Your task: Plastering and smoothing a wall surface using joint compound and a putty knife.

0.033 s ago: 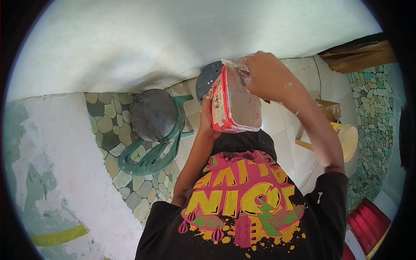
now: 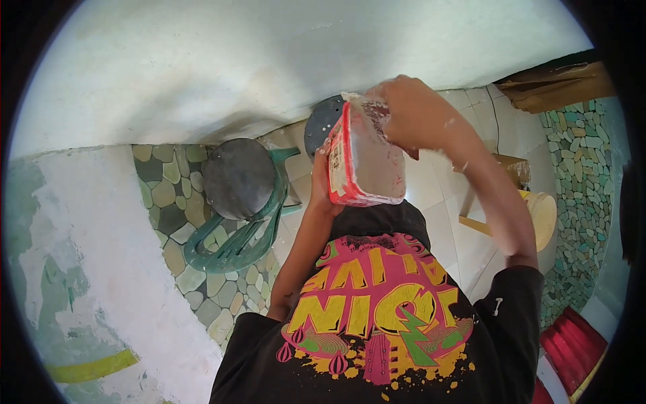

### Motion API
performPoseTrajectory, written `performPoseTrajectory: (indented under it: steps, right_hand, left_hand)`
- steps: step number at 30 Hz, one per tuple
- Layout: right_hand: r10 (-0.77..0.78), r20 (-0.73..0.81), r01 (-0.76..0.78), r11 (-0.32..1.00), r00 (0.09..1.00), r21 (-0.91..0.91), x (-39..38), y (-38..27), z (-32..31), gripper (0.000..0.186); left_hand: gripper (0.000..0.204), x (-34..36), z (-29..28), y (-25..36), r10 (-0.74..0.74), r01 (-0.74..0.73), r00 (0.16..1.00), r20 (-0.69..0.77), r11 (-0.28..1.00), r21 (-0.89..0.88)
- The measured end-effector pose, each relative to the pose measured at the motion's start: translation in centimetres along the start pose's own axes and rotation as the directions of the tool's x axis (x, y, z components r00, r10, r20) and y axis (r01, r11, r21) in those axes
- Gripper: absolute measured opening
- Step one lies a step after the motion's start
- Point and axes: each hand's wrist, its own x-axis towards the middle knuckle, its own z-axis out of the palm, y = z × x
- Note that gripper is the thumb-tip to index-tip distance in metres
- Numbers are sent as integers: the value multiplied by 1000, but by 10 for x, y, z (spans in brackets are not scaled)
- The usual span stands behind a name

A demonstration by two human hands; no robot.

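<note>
A red-rimmed rectangular plastic tub (image 2: 378, 165) with whitish smears inside tilts in front of my chest. My left hand (image 2: 321, 176) grips it from its left side, fingers closed around the wall. At the far rim, my right hand (image 2: 416, 114) is bent inward with its fingers curled. A small dark tip shows below that hand, but what it holds is hidden behind the fingers. Pale paste (image 2: 367, 108) clings to the rim beside the right hand, and white specks mark my right forearm.
A pale wall (image 2: 202, 60) stands ahead. Left are a green plastic chair (image 2: 235, 246) and a dark round seat (image 2: 239, 178); a perforated blue-grey round seat (image 2: 323, 129) is behind the tub. A yellow bucket (image 2: 542, 219) and brown cardboard (image 2: 562, 87) lie right.
My right hand and forearm have shifted slightly up and right at the tub's rim. The tub has turned a little in my left hand.
</note>
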Motion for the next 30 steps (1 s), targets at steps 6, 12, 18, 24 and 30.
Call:
performPoseTrajectory:
  steps: [6, 12, 18, 24, 30]
  right_hand:
    - [-211, -14, 208, 949, 977, 237, -5, 18, 2, 40]
    - [-518, 6, 517, 853, 855, -72, -17, 20, 22, 51]
    - [-596, 23, 566, 747, 802, -348, -18, 10, 30, 48]
    - [-577, -61, 515, 767, 814, -382, -12, 21, 47, 37]
    - [-463, 213, 509, 794, 860, -331, -17, 19, 31, 27]
  left_hand:
    - [53, 9, -23, 13, -38, 46, 994, 102, 996, -77]
    - [54, 9, -13, 26, -95, 92, 991, 90, 995, 37]
    - [52, 16, -12, 28, -40, 34, 992, 120, 998, 52]
    - [47, 12, 7, 32, 36, -37, 991, 129, 999, 5]
    - [44, 22, -17, 29, 47, -80, 981, 188, 982, 169]
